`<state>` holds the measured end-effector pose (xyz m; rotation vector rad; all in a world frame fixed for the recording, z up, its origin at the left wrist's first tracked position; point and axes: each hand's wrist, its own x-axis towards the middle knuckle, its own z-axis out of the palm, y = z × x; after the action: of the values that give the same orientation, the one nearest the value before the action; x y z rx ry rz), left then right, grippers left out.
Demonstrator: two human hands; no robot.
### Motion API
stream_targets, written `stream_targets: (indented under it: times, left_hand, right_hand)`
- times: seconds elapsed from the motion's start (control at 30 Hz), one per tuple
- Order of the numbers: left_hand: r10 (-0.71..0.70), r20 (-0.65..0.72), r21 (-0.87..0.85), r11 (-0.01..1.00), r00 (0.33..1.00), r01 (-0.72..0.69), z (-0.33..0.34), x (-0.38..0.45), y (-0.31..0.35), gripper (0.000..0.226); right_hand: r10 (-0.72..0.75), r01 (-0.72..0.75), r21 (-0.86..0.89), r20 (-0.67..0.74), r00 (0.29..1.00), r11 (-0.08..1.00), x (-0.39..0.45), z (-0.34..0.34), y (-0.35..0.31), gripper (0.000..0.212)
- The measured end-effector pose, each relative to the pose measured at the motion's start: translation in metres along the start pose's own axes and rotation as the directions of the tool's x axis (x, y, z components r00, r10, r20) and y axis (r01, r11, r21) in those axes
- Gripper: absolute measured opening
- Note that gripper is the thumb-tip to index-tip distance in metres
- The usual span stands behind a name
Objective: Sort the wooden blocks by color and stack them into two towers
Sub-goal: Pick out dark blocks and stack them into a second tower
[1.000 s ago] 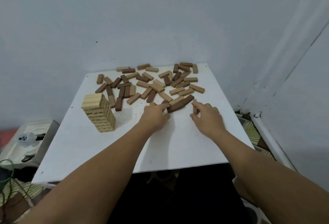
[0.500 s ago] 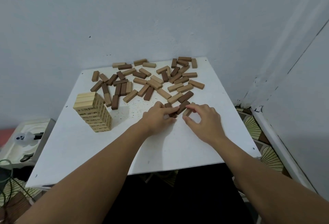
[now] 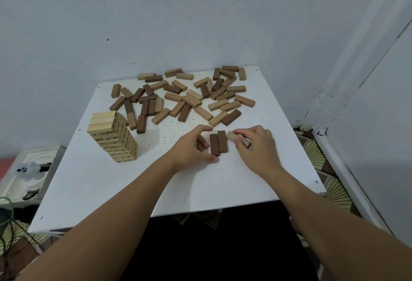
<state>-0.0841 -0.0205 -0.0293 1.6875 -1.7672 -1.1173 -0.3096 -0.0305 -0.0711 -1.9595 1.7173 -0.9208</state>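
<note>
Two dark brown blocks (image 3: 218, 144) lie side by side on the white table (image 3: 111, 187), between my hands. My left hand (image 3: 192, 148) curls round their left side, thumb at the near end and forefinger arched over the far end. My right hand (image 3: 256, 147) pinches a light brown block (image 3: 231, 136) just to their right. A tower of pale blocks (image 3: 112, 138) stands at the left. Several loose light and dark blocks (image 3: 185, 97) are scattered across the far half of the table.
The table stands in a corner, with the wall (image 3: 200, 24) behind and another wall at the right. A grey box with a white toy (image 3: 26, 170) sits on the floor to the left. Patterned floor (image 3: 334, 191) shows at the right.
Both hands have drawn blocks toward me out of the pile. The two dark blocks now lie parallel side by side, and my right hand has picked up a light block.
</note>
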Motion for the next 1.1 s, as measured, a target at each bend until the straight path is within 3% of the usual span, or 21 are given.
stream_targets:
  times: [0.13,0.43,0.6,0.73,0.83,0.93,1.03,1.1]
  left_hand:
    - [-0.016,0.002,0.047,0.999,1.000,0.016,0.007,0.005,-0.001,0.088]
    - [-0.027,0.014,0.022,0.999,1.000,0.026,0.006,0.008,0.000,0.078]
    - [-0.026,0.031,0.018,1.000,0.999,0.025,0.004,0.009,0.000,0.092]
    - [-0.026,0.035,0.036,0.999,0.999,0.024,0.002,0.013,0.001,0.077]
    - [-0.024,0.025,0.033,0.999,0.999,0.024,0.004,0.013,0.001,0.071]
    - [-0.024,0.026,0.050,0.998,0.999,0.023,0.004,0.011,0.001,0.082]
    - [-0.041,0.037,0.053,0.998,0.998,0.039,0.000,0.010,0.003,0.098]
    - [-0.057,0.034,0.072,0.996,0.998,0.054,-0.001,0.011,0.004,0.091]
  right_hand:
    - [0.035,-0.035,-0.025,-0.022,0.999,0.999,0.001,-0.001,0.000,0.029]
    - [-0.019,0.021,-0.025,0.077,0.997,0.999,-0.002,-0.006,-0.006,0.032]
    - [-0.029,0.036,-0.033,0.186,0.982,0.999,-0.002,-0.007,-0.003,0.064]
    - [-0.040,0.055,-0.056,0.239,0.970,0.997,0.000,-0.011,-0.003,0.067]
    - [-0.027,0.041,-0.050,0.255,0.967,0.998,0.001,-0.012,-0.003,0.064]
    - [-0.009,0.020,-0.039,0.267,0.964,0.999,0.002,-0.014,-0.003,0.065]
    - [0.038,-0.033,-0.020,0.334,0.942,0.999,0.007,-0.020,-0.006,0.078]
    - [0.076,-0.075,-0.019,0.408,0.910,0.997,0.013,-0.027,-0.010,0.080]
